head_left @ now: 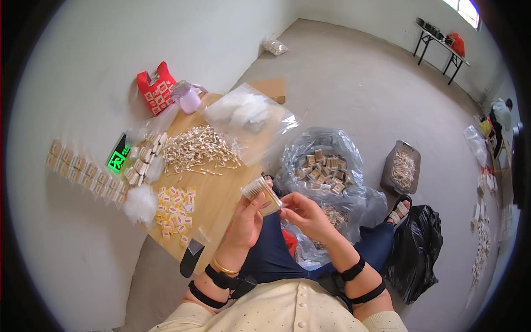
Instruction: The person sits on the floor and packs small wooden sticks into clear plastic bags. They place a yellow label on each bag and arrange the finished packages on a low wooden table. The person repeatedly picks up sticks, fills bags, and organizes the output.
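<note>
My left hand (247, 222) is closed round a small clear packet of cotton swabs (266, 200), held above my lap near the table's right edge. A row of swab tips and a yellowish card show through its plastic. At the packet's right end, the fingers of my right hand (306, 214) pinch its edge. On the wooden table (207, 191) to the left lies a big heap of loose cotton swabs (199, 148). Many small yellow and white cards (176, 213) are spread nearer to me.
A plastic-lined container of filled packets (326, 171) stands beyond my hands, with a bag of loose swabs (334, 214) nearer. A grey bin of swabs (404, 169) and a black bag (415, 254) are at right. Clear bags (249, 113) cover the table's far end.
</note>
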`<move>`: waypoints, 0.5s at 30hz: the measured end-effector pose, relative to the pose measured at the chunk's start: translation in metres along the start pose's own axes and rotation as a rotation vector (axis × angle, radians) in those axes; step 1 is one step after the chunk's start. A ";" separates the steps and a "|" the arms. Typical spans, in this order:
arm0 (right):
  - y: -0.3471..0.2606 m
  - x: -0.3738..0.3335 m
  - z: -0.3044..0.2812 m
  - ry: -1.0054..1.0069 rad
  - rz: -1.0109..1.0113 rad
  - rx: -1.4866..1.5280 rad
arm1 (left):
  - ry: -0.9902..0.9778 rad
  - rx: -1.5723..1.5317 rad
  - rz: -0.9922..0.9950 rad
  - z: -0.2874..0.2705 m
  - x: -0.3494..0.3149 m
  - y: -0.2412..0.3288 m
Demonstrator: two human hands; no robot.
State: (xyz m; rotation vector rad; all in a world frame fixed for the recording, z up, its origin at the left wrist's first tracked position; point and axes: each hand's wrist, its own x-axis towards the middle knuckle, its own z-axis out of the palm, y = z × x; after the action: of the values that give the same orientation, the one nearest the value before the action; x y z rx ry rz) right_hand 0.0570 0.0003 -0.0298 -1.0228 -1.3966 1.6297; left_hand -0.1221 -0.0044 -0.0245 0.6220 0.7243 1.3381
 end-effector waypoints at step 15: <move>-0.002 -0.026 -0.024 0.149 -0.134 0.119 | -0.140 0.547 0.192 0.008 -0.014 -0.011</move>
State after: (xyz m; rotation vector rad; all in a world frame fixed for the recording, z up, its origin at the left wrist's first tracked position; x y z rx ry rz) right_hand 0.0897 -0.0138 -0.0274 -0.9405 -1.2274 1.4887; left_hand -0.1102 -0.0199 -0.0258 1.2349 0.9409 1.2547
